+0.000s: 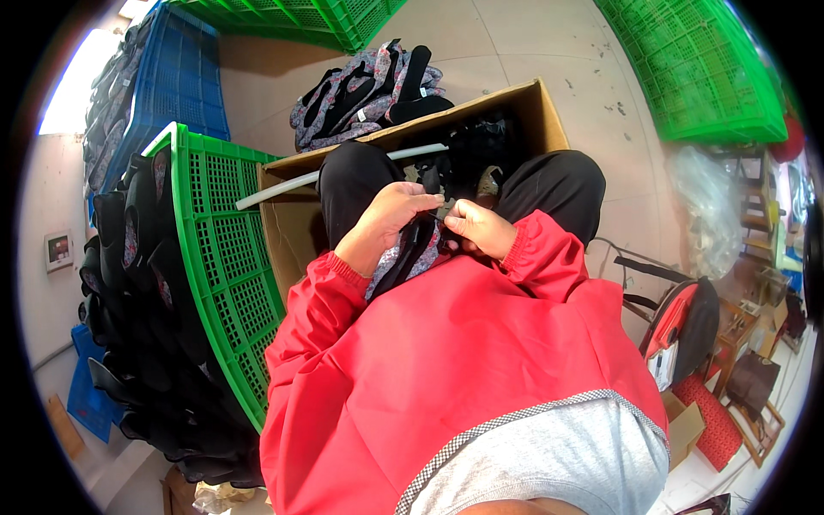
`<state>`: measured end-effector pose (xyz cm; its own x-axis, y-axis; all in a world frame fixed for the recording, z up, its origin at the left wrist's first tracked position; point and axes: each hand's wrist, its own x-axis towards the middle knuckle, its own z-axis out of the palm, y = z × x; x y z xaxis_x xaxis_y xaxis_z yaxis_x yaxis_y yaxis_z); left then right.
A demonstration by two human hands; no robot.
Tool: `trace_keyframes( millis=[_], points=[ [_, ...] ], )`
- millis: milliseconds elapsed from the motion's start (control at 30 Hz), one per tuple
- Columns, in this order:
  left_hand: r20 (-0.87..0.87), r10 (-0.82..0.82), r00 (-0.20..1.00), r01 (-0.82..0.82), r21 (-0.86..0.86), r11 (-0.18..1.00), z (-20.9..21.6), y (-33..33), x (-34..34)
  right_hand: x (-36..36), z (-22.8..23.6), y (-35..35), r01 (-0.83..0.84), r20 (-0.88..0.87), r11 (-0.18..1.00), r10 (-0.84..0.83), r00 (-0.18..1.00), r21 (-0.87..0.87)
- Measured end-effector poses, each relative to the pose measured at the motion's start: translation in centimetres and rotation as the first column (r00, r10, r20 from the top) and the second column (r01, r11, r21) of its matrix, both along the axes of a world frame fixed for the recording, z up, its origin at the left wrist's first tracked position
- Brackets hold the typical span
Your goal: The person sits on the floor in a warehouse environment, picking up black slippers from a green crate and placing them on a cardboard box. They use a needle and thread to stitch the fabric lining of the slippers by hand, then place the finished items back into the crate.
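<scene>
A black piece with flowered fabric (pixel 386 263) lies in my lap, partly covered by my hands; its exact kind does not show. My left hand (pixel 393 215) is closed at its upper end, thumb and fingers pinched together. Close beside it my right hand (pixel 482 228) is closed too, thumb pressed against the fingers at the same dark edge. A small gap separates the two hands, with a dark grey-green bit between the fingertips. Just beyond them an open cardboard box (pixel 549 120) stands between and behind my knees, holding dark items.
A pale tube (pixel 296 185) lies across the box. Behind it is a pile of black and flowered pieces (pixel 365 99) on the floor. A green crate (pixel 219 245) with many black pieces (pixel 129 266) stands at left, a blue crate (pixel 182 81) beyond. Another green crate (pixel 695 60) is at far right.
</scene>
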<state>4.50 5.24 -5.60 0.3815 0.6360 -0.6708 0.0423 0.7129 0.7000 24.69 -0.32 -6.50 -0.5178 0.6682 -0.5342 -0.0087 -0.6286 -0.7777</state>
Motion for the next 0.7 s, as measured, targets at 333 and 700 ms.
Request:
trace_keyframes(
  millis=[333,700],
  points=[
    [0.001,-0.019,1.000,0.019,-0.003,1.000,-0.5,0.0,0.3,-0.5,-1.2,0.1,0.001,-0.007,1.000,0.000,1.000,0.020],
    [-0.003,-0.014,1.000,0.014,-0.032,0.999,0.7,0.0,0.7,-0.9,-1.7,-0.2,0.082,-0.066,0.996,-0.081,0.995,0.022]
  ],
)
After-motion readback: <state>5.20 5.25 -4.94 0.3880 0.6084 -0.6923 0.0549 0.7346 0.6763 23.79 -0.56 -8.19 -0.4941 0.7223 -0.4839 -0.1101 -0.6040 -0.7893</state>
